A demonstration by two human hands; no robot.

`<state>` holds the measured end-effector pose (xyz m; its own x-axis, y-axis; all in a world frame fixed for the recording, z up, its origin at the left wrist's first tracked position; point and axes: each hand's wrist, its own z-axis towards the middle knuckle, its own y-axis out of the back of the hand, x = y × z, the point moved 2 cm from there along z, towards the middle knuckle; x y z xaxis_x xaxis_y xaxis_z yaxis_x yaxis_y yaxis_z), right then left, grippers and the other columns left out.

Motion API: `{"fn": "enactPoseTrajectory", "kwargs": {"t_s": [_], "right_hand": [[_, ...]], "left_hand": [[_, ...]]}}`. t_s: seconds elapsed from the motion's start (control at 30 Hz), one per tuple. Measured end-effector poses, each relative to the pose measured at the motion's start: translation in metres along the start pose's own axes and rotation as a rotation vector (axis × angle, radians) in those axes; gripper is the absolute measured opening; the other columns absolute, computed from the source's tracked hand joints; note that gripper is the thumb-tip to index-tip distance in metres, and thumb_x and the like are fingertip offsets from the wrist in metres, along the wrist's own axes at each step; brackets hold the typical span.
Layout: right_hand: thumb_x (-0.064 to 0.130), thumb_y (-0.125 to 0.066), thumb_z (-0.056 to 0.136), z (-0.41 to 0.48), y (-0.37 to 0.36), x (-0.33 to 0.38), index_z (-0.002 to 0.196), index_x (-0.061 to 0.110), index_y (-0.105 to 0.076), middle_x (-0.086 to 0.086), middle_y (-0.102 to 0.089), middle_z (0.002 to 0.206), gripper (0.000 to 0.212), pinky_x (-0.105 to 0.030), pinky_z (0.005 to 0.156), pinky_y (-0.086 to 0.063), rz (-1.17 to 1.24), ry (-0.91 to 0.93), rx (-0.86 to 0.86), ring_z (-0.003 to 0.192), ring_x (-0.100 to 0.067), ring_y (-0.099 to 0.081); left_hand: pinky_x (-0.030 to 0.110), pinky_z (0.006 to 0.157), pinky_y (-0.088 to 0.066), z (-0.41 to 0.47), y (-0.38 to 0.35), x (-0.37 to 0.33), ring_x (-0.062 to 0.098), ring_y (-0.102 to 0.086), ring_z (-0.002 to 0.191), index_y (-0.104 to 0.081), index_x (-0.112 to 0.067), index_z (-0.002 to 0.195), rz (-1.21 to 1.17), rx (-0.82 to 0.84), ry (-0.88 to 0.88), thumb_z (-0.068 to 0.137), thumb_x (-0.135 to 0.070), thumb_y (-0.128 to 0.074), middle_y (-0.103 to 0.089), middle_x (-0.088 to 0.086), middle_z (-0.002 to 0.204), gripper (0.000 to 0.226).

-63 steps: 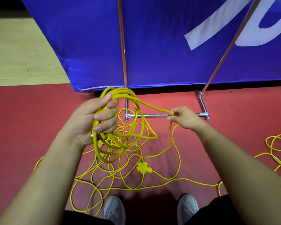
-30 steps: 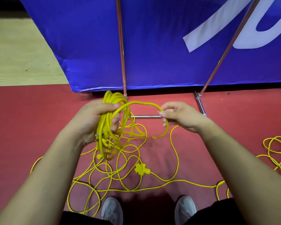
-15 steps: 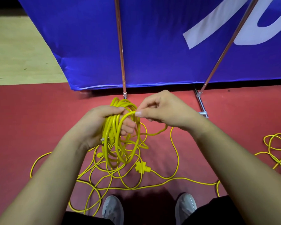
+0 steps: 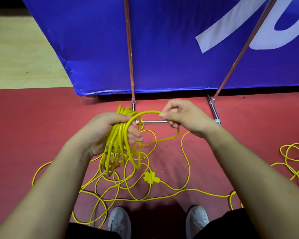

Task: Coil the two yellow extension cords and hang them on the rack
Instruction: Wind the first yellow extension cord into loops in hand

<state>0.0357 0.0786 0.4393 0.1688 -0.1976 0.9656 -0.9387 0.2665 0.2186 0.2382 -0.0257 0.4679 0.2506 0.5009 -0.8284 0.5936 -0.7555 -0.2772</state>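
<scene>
Left hand [image 4: 107,133] clutches the half-built coil [image 4: 118,145], right hand [image 4: 183,118] pinches a fresh loop — plenty of cord on the floor [image 4: 24,126], second cord [image 4: 295,163] untouched.

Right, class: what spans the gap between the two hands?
In the head view, a loop of yellow cord arcs from the coil in the left hand to the pinching right hand; behind it, a metal bar.
</scene>
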Motion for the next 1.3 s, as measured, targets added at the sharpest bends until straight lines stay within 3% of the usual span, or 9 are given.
{"fn": "enactPoseTrajectory", "kwargs": {"t_s": [0.13,0.3,0.53,0.6,0.8,0.93,1.07,1.2,1.3], "right_hand": [[0.008,-0.077,0.080,-0.004,-0.012,0.026,0.075,0.001,-0.065,-0.008,-0.052,0.055,0.015,-0.028,0.049,-0.033,-0.044,0.114,0.048,0.055,-0.020,-0.040],[0.010,-0.078,0.080,-0.015,-0.042,0.048,0.078,-0.001,-0.065,-0.011,-0.048,0.060,0.017,-0.021,0.047,-0.031,-0.203,0.186,0.245,0.054,-0.012,-0.038],[0.020,-0.074,0.086,-0.005,-0.005,-0.001,0.072,0.019,-0.063,0.006,-0.060,0.062,0.018,-0.022,0.063,-0.036,-0.398,-0.040,0.325,0.062,-0.003,-0.047],[0.021,-0.074,0.086,-0.002,0.003,-0.014,0.078,0.021,-0.067,-0.012,-0.066,0.077,0.010,-0.029,0.073,-0.039,-0.356,-0.061,0.277,0.073,-0.009,-0.052],[0.014,-0.067,0.091,0.002,0.003,0.004,0.089,0.006,-0.071,0.001,-0.063,0.069,0.009,-0.020,0.065,-0.045,-0.231,0.108,0.064,0.066,-0.008,-0.056],[0.015,-0.065,0.092,0.002,-0.008,0.013,0.096,0.009,-0.075,-0.003,-0.061,0.066,0.012,-0.026,0.058,-0.044,-0.192,0.178,0.062,0.059,-0.012,-0.051],[0.013,-0.064,0.093,0.002,-0.009,0.020,0.095,0.007,-0.074,-0.005,-0.063,0.073,0.011,-0.015,0.059,-0.039,-0.221,0.241,0.025,0.062,-0.002,-0.048],[0.013,-0.066,0.091,0.007,0.000,0.011,0.083,0.016,-0.069,0.006,-0.057,0.068,0.009,-0.018,0.059,-0.038,-0.344,0.222,-0.004,0.061,-0.002,-0.045],[0.016,-0.065,0.091,0.015,0.006,-0.016,0.083,0.009,-0.065,-0.006,-0.064,0.074,0.010,-0.033,0.068,-0.044,-0.506,0.140,-0.033,0.069,-0.019,-0.055]], "left_hand": [[0.031,0.054,-0.058,0.001,-0.003,0.003,0.034,-0.072,0.067,-0.063,0.008,0.086,-0.002,0.067,0.021,0.085,-0.020,-0.051,-0.071,0.025,0.076,0.030],[0.025,0.041,-0.049,0.000,-0.005,0.008,0.025,-0.060,0.041,-0.066,0.003,0.069,0.093,0.149,-0.013,0.085,-0.018,-0.051,-0.062,0.019,0.057,0.030],[0.027,0.046,-0.022,0.006,0.002,0.008,0.011,-0.033,0.033,-0.057,-0.004,0.076,-0.033,0.226,-0.041,0.088,-0.020,-0.048,-0.036,0.000,0.047,0.022],[0.026,0.045,-0.023,0.007,0.003,0.008,0.010,-0.033,0.032,-0.060,-0.004,0.076,-0.035,0.231,-0.026,0.089,-0.021,-0.047,-0.035,-0.001,0.046,0.025],[0.024,0.047,-0.040,0.003,0.001,0.013,0.022,-0.053,0.042,-0.068,-0.002,0.088,0.119,0.332,0.007,0.071,-0.039,-0.077,-0.039,0.001,0.043,0.042],[0.045,0.076,-0.059,0.002,-0.001,0.018,0.037,-0.071,0.072,-0.059,0.000,0.075,0.069,0.359,-0.015,0.061,-0.024,-0.086,-0.059,0.015,0.056,0.038],[0.025,0.045,-0.043,0.002,-0.002,0.014,0.018,-0.052,0.040,-0.060,-0.008,0.078,0.051,0.350,-0.066,0.067,-0.020,-0.076,-0.054,0.007,0.053,0.024],[0.022,0.043,-0.034,0.004,0.003,0.009,0.008,-0.033,0.032,-0.058,-0.010,0.078,-0.093,0.396,-0.109,0.078,-0.033,-0.073,-0.034,-0.008,0.044,0.027],[0.022,0.042,-0.033,0.003,0.006,0.002,0.006,-0.034,0.032,-0.054,-0.014,0.072,-0.221,0.390,-0.174,0.080,-0.030,-0.069,-0.029,-0.010,0.043,0.023]]}}
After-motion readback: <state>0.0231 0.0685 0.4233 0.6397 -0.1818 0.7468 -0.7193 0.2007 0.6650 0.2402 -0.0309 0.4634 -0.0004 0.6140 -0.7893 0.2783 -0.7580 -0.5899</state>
